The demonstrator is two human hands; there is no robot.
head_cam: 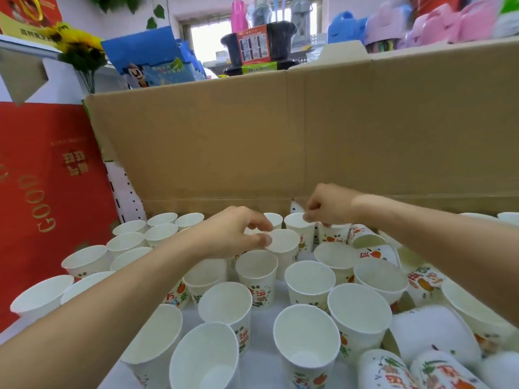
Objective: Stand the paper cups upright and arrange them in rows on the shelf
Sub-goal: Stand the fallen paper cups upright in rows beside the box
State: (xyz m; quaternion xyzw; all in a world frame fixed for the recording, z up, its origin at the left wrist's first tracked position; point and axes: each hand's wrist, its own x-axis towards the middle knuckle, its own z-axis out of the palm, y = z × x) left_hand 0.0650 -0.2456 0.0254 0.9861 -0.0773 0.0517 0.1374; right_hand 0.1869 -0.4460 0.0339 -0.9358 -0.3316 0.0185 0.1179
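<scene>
Several white paper cups with orange and green print stand upright across the shelf (258,357). My left hand (233,234) pinches the rim of one upright cup (285,244) in the middle, thumb and forefinger on its near-left edge. My right hand (327,204) reaches toward the back and holds the rim of another upright cup (299,228) with its fingertips. On the right, some cups lie on their sides, such as one (363,237) near the back and two (438,372) at the front right.
A tall cardboard wall (309,136) closes off the back of the shelf. A red gift box (47,192) stands at the left, beside a white perforated panel (126,195). Blue boxes, a black pot and pink bags sit above and behind the cardboard.
</scene>
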